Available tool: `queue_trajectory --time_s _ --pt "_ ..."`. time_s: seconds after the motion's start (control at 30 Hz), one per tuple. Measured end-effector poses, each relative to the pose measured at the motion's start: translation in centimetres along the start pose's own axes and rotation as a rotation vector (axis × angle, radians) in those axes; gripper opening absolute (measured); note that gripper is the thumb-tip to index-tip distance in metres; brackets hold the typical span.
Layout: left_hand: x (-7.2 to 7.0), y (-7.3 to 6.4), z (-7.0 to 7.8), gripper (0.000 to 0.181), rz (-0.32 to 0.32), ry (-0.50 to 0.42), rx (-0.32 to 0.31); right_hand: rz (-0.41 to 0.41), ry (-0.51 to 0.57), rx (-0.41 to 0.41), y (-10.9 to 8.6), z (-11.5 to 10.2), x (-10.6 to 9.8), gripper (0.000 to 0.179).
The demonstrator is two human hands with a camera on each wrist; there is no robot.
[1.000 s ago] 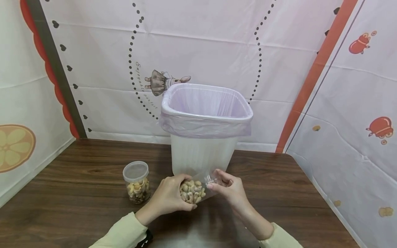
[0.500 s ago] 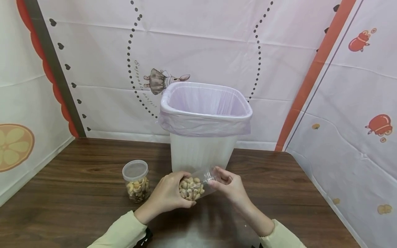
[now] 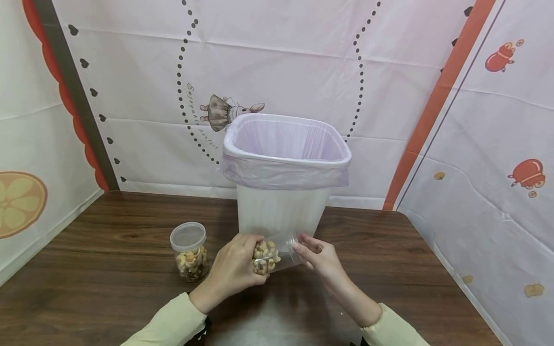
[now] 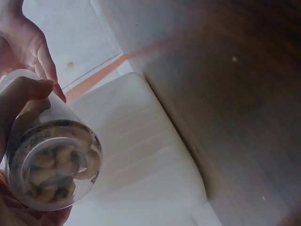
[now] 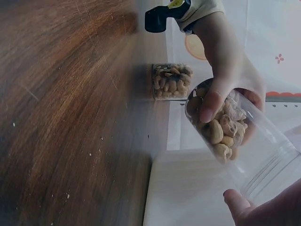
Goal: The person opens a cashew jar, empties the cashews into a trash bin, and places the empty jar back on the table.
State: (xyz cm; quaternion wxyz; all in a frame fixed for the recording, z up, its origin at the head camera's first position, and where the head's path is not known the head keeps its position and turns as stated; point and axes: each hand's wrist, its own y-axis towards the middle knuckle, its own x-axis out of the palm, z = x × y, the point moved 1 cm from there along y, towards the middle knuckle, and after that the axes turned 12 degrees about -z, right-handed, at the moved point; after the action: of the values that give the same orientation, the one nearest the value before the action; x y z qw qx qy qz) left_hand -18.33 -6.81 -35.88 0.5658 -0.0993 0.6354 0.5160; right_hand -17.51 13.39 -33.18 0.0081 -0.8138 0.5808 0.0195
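My left hand [image 3: 237,263] grips a clear jar [image 3: 283,247] tipped on its side above the table, its mouth toward the right. Cashews [image 5: 225,129] lie heaped in its base end, near the left hand's fingers; in the left wrist view they show through the jar's bottom. My right hand [image 3: 322,257] is at the jar's threaded mouth, its thumb and fingertips right at the rim and loosely bent. No cashew shows in that hand. Left of the hands, a second jar [image 3: 190,252] of cashews stands upright with its whitish lid on.
A white bin [image 3: 281,206] lined with a thin lilac bag [image 3: 285,175] stands right behind the hands. The table [image 3: 411,278] is dark wood grain. Printed cloth [image 3: 294,57] hangs at the back and both sides.
The held jar has tilted and shifted slightly upward, and its rim now shows clearer of the right fingers. The right hand stays near the mouth. The second jar and the bin stay put.
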Motion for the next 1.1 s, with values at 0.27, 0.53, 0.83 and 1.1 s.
queue_trajectory --time_s 0.27,0.53,0.83,1.1 --pt "0.08 0.16 0.02 0.069 0.053 0.073 0.024 -0.011 -0.007 0.01 -0.01 0.24 0.32 0.069" --pt "0.19 0.17 0.05 0.07 0.065 0.082 0.025 0.012 0.018 0.002 0.12 0.3 0.43 0.069" --pt "0.15 0.06 0.05 0.068 0.029 0.006 0.008 0.038 0.031 -0.013 -0.08 0.16 0.52 0.062" --pt "-0.27 0.08 0.13 0.066 -0.055 -0.119 -0.045 0.02 -0.004 -0.094 -0.22 -0.07 0.41 0.061"
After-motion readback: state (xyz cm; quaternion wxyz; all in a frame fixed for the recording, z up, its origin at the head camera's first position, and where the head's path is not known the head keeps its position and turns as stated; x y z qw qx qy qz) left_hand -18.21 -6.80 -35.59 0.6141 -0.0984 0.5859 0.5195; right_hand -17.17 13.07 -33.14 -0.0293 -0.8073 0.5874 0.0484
